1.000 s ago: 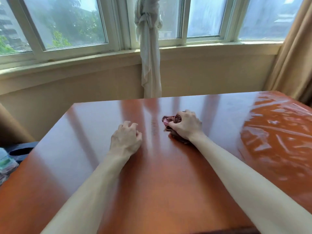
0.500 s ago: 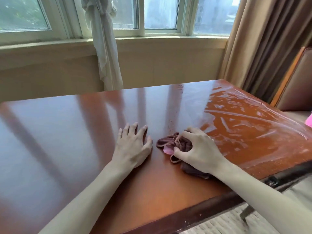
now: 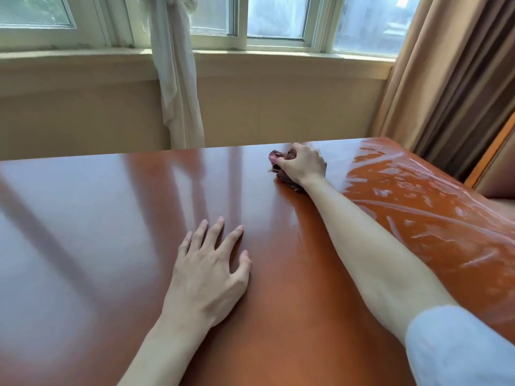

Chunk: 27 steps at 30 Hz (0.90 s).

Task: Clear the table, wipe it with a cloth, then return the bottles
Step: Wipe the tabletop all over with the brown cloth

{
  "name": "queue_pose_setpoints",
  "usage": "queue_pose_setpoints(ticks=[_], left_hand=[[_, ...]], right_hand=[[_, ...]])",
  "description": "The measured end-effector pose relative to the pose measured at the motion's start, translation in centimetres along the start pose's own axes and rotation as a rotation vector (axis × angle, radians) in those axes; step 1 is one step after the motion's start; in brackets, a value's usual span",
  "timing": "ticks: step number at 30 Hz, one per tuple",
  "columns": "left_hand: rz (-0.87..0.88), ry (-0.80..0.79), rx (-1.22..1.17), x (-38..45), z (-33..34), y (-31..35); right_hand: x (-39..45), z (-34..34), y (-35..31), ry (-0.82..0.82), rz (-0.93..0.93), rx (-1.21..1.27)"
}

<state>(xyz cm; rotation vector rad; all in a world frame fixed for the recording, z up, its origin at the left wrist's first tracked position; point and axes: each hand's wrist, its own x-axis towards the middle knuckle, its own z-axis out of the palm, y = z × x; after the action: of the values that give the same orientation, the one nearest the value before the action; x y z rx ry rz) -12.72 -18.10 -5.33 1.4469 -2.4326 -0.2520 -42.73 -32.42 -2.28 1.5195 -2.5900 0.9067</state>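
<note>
Cloth [image 3: 280,162] bunched in the right hand's [image 3: 302,164] clenched grip, wiping near the bench's [image 3: 111,218] far edge; left hand [image 3: 207,271] flat, bracing.

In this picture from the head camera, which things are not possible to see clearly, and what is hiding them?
- Cloth, head view: mostly covered by the gripping right hand; its size and shape are unclear.
- Bottles: none in frame.
- Table: near and left edges cut off by the frame.
- Right hand's fingers: motion-blurred.
- Chair: cut off at the right edge.
</note>
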Motion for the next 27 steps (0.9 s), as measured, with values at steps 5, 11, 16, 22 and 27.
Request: queue_pose_setpoints(ticks=[5, 11, 16, 22, 27], left_hand=[[0.004, -0.048, 0.001, 0.0, -0.3, 0.3], [0.041, -0.063, 0.017, -0.4, -0.4, 0.0], [0.051, -0.04, 0.025, -0.3, -0.4, 0.1], [0.052, -0.038, 0.021, 0.1, 0.0, -0.2], [0.026, -0.024, 0.01, 0.2, 0.1, -0.1]], right_hand=[[-13.3, -4.6, 0.2, -0.096, -0.177, 0.013], [-34.8, -11.6, 1.0, -0.117, -0.39, 0.107], [-36.6, -12.4, 1.3, -0.078, -0.356, 0.092], [-20.1, -6.7, 0.5, -0.061, -0.156, -0.02], [-6.0, -1.7, -0.1, -0.01, -0.011, -0.026]])
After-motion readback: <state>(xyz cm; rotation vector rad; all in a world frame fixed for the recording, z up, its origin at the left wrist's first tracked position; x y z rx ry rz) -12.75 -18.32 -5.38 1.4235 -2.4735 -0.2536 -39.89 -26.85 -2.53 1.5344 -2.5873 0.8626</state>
